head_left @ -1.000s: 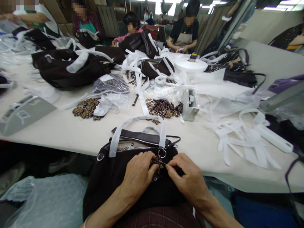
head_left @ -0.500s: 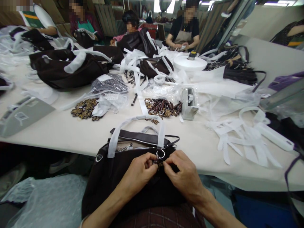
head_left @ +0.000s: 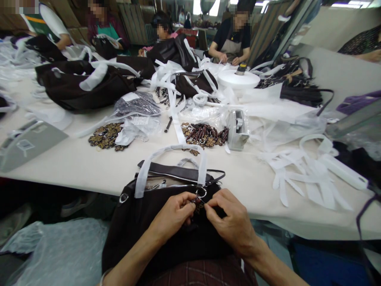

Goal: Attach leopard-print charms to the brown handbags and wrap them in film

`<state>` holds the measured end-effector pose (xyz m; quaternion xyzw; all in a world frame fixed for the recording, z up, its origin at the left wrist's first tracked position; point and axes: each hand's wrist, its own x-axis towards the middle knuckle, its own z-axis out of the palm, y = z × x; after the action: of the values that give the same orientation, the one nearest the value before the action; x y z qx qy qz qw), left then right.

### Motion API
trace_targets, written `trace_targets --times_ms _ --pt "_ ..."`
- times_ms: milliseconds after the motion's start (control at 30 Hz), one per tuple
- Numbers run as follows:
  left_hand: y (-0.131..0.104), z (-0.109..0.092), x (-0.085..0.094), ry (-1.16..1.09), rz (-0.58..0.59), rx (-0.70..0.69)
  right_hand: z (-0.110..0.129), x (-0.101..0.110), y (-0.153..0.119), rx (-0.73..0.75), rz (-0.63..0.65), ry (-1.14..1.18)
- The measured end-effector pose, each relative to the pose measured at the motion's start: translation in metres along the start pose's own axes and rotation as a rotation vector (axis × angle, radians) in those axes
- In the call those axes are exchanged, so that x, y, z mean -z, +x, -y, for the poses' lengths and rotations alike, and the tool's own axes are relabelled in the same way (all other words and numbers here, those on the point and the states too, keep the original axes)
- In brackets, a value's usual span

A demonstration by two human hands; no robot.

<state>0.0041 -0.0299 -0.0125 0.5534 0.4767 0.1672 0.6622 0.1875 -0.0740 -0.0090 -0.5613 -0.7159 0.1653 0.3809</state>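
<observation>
A dark handbag (head_left: 133,226) with white-wrapped handles rests on my lap against the table edge. From the base of its handle hangs a metal ring (head_left: 201,192) with a brown patterned charm (head_left: 199,208) below it. My left hand (head_left: 174,216) pinches the charm's top part just under the ring. On the right side, my right hand (head_left: 229,216) has thumb and forefinger pressed together on a thin dark strand beside the charm. The fingertips of both hands are close together but apart.
Patterned charms (head_left: 205,135) lie on the table (head_left: 247,174) beside a grey tape dispenser (head_left: 238,131). White strips (head_left: 309,178) are at right, another dark bag (head_left: 86,89) at left. Across the table, several people handle things.
My left fingers have shifted slightly left and the charm hangs more in view. A thin dark strand now shows at my right fingertips. The person across has lowered their hands.
</observation>
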Motion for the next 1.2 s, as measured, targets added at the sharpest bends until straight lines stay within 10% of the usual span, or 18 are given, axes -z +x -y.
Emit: trace_targets --times_ms 700,933,1200 --pt "0.002 -0.002 0.003 0.040 -0.026 -0.088 -0.003 -0.001 0.009 -0.053 0.095 -0.010" --pt "0.019 -0.009 0.001 0.139 -0.133 -0.135 -0.011 -0.007 0.006 -0.032 0.121 -0.037" --pt "-0.015 -0.022 -0.006 0.260 -0.339 -0.367 -0.006 0.001 0.001 0.070 -0.047 0.072"
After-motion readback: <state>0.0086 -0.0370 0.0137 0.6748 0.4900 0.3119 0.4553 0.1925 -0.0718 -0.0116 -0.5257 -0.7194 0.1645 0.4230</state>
